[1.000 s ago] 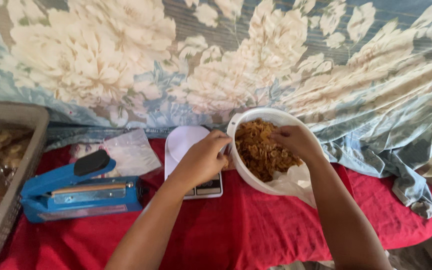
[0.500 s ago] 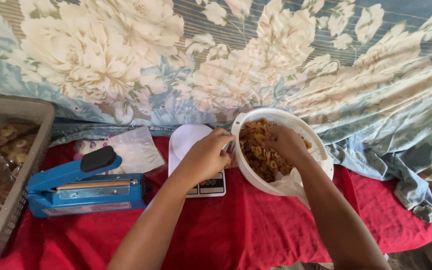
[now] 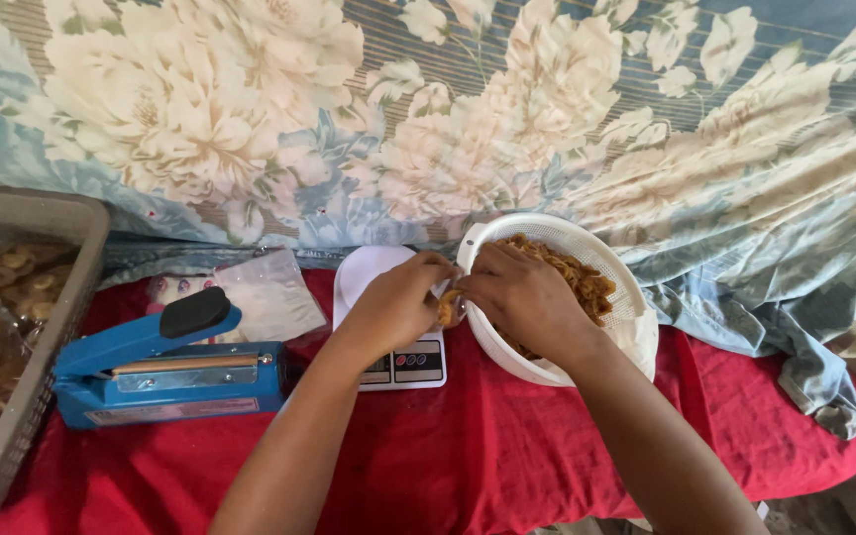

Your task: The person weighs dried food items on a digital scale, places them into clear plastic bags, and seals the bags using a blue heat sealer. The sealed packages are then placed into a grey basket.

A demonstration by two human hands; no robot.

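Both hands meet at the near rim of a round white perforated plastic basket [image 3: 618, 287] full of crinkly golden-brown fried snack pieces [image 3: 572, 277]. Left hand [image 3: 395, 304] is curled, fingertips pinched on what looks like a thin clear bag, though it's hard to make out. Right hand [image 3: 524, 295] is cupped shut around a clump of the snacks right at that spot. Under the left hand sits a small white digital scale [image 3: 388, 327] on the red cloth worktop [image 3: 468, 446]. Off to the left: a blue metal impulse sealer [image 3: 160, 372] with a black knob, some clear bags [image 3: 265, 297], and a grey mesh crate [image 3: 32, 327].
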